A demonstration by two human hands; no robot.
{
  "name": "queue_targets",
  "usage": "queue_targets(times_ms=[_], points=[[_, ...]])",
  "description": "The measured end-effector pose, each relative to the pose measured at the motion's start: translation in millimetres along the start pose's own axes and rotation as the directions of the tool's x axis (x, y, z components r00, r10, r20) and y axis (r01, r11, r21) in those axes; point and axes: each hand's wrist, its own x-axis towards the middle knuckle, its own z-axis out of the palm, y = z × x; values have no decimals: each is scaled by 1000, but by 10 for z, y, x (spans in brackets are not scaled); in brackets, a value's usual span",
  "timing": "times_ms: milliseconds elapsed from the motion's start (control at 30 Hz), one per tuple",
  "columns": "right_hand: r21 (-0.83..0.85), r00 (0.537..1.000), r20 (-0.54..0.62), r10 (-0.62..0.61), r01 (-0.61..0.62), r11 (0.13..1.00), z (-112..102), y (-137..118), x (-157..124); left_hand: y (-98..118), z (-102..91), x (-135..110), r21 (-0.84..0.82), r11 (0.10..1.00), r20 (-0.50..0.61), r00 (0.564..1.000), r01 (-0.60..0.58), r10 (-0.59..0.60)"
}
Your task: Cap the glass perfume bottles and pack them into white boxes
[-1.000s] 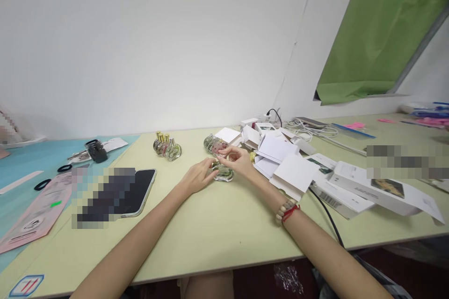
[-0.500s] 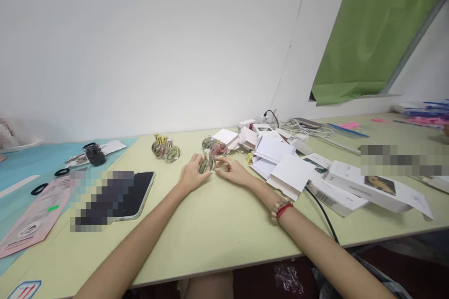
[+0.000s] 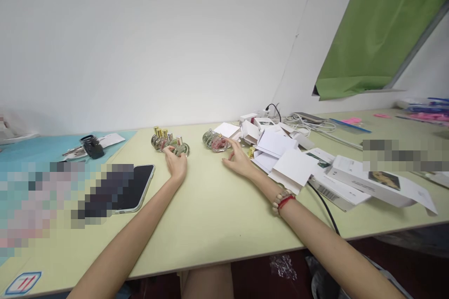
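Observation:
My left hand (image 3: 176,163) has its fingers round a small round glass perfume bottle (image 3: 181,148) with a shiny cap, at the near end of a row. Several similar gold- and silver-capped bottles (image 3: 162,140) stand close beside it. To the right, my right hand (image 3: 238,158) is held with thumb and forefinger apart. Its fingertips are by a round bottle with pink contents (image 3: 220,143); whether they touch it I cannot tell. Just behind that lies a round bottle with greenish contents (image 3: 209,138).
Loose white cartons (image 3: 291,168) are heaped right of my right hand, with a black cable (image 3: 324,206) running to the table edge. On the left lie a phone (image 3: 135,191) and a dark jar (image 3: 91,146). White cords (image 3: 312,124) lie behind the cartons.
My left hand has carried the bottle from the middle leftward to the row's end. My right hand has moved away from that bottle, up toward the pink one.

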Motion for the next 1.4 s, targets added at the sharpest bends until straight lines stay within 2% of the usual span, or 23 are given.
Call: queue_targets(times_ms=[200,267,333,400,467,533,567,600,633,700,833,900,967,1067,1167,1267,1333,1400], points=[[5,999,41,-18,18,1000,11,44,40,50,-37,-5,83,996,-171,985,13,1],[20,1000,14,-12,12,1000,19,60,53,88,-60,-19,126,989,-231,967,-77,105],[34,1000,1,-6,6,999,24,70,61,127,-80,-51,174,939,-223,917,-296,330],[60,1000,20,-4,3,998,28,80,64,168,-89,-108,182,808,-108,805,-561,583],[82,1000,17,17,-18,996,36,96,64,216,-89,-178,121,623,111,634,-773,765],[88,998,-18,52,-50,995,51,117,65,268,-83,-242,10,461,358,434,-887,827],[90,997,-35,64,-61,994,61,127,66,292,-81,-266,-41,414,453,353,-909,819],[94,997,-45,68,-63,994,71,135,67,311,-80,-282,-76,396,517,304,-915,801],[100,997,-50,64,-59,993,82,139,69,322,-79,-290,-92,402,553,289,-911,781],[101,996,-69,61,-54,993,101,135,70,320,-74,-288,-91,466,567,339,-880,751],[12,982,-139,126,-126,992,129,79,64,253,-45,-260,-46,621,531,508,-782,678],[-2,977,-139,163,-165,986,142,44,63,224,-26,-256,-25,660,519,555,-751,651],[18,969,-134,208,-207,978,154,17,68,210,-13,-259,-24,674,517,568,-738,640],[28,963,-117,241,-239,971,156,7,83,212,-12,-268,-39,681,525,565,-731,637],[62,976,-56,210,-206,977,119,15,89,226,-26,-270,-51,691,498,582,-721,643],[121,989,64,135,-142,982,43,-9,72,246,-46,-265,-71,695,469,591,-715,656],[145,987,145,69,-90,985,-10,-60,50,263,-57,-263,-79,683,496,566,-726,659],[110,986,159,44,-62,992,-51,-124,30,280,-62,-264,-63,659,533,533,-749,657]])
